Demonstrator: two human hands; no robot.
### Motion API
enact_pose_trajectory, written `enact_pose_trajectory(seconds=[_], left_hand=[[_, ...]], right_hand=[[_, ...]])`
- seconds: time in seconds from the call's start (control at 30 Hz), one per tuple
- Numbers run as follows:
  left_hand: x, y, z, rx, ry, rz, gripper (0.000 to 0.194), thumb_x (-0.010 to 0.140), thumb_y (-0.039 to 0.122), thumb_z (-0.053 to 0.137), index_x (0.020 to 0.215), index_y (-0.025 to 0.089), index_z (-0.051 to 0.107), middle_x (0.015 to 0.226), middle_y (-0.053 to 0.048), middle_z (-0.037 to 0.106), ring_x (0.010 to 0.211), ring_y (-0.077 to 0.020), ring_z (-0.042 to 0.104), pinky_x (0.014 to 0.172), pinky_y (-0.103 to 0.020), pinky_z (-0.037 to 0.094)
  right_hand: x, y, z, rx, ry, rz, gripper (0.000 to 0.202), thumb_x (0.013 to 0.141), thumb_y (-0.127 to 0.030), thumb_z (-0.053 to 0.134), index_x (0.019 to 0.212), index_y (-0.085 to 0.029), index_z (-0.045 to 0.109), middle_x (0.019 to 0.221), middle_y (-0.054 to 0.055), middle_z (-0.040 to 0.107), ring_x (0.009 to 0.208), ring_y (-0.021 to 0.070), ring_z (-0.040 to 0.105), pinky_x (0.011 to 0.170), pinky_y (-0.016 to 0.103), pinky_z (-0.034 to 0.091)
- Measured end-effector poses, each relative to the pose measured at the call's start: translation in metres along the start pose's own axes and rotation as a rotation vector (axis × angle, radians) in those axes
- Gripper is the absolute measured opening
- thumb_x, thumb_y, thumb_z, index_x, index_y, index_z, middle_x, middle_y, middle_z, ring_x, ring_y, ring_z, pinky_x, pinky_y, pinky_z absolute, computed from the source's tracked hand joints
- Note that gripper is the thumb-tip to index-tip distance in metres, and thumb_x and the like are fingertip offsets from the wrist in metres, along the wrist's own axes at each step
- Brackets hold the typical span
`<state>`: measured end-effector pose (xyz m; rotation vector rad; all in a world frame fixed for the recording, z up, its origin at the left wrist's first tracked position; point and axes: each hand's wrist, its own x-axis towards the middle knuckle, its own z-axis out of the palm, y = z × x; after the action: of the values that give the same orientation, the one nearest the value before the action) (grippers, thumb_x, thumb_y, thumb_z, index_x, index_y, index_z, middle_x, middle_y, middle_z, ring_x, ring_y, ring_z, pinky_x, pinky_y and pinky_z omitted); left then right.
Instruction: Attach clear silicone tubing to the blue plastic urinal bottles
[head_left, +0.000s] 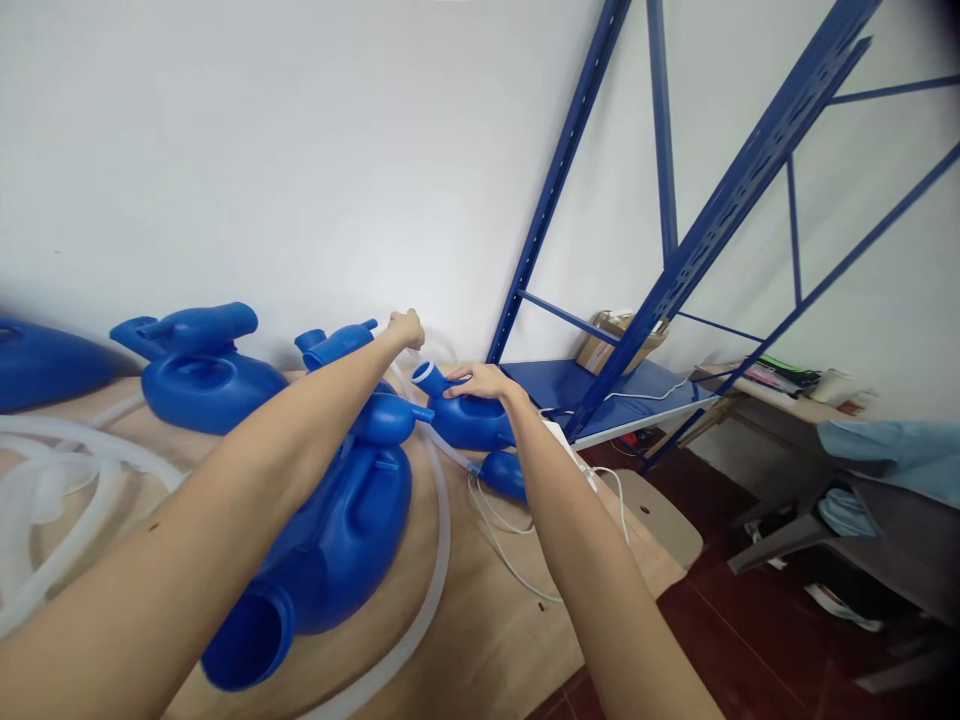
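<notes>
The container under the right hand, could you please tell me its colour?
The container is blue, as the head view shows.

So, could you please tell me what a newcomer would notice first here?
Probably the large blue container, left foreground, its wide mouth facing the viewer. Beyond it, near the centre, the right hand touches a smaller blue container, the left hand close by. A blue metal rack slants across the right.

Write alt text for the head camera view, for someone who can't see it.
A person's right hand rests on a blue plastic container on a wooden table; the left hand is curled nearby, its grip unclear. More blue containers and translucent tubing lie around them, with a blue metal rack at right.
</notes>
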<state>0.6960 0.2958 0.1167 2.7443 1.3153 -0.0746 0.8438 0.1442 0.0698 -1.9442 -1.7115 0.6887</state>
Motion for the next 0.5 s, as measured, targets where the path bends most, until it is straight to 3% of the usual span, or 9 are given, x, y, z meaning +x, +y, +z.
enact_pose_trajectory(seconds=[0.1, 0.3, 0.5], left_hand=[[-0.012, 0.009, 0.001, 0.085, 0.070, -0.028, 0.044, 0.100, 0.038, 0.069, 0.138, 0.018, 0.060, 0.142, -0.013, 0.060, 0.123, -0.0296, 0.064, 0.102, -0.053, 0.057], [-0.043, -0.001, 0.007, 0.174, 0.106, 0.186, 0.043, 0.100, 0.038, 0.068, 0.138, 0.019, 0.061, 0.145, -0.013, 0.059, 0.126, -0.0296, 0.062, 0.105, -0.053, 0.056], [-0.071, 0.001, 0.015, 0.202, 0.116, 0.143, 0.040, 0.100, 0.038, 0.068, 0.135, 0.018, 0.063, 0.142, -0.013, 0.061, 0.125, -0.0293, 0.063, 0.105, -0.054, 0.055]], right_hand=[[-0.002, 0.000, 0.000, 0.028, 0.004, 0.001, 0.035, 0.065, -0.040, 0.096, 0.097, -0.028, 0.088, 0.104, 0.001, 0.083, 0.093, 0.0285, 0.076, 0.080, 0.032, 0.059], [-0.005, 0.005, 0.004, 0.127, 0.045, -0.005, 0.026, 0.080, -0.045, 0.083, 0.094, -0.023, 0.088, 0.097, 0.004, 0.083, 0.092, 0.0237, 0.073, 0.070, 0.026, 0.059], [0.002, 0.013, 0.014, 0.169, 0.102, -0.023, 0.027, 0.086, -0.041, 0.076, 0.089, -0.015, 0.085, 0.072, 0.002, 0.076, 0.058, 0.0128, 0.062, 0.051, 0.021, 0.051]])
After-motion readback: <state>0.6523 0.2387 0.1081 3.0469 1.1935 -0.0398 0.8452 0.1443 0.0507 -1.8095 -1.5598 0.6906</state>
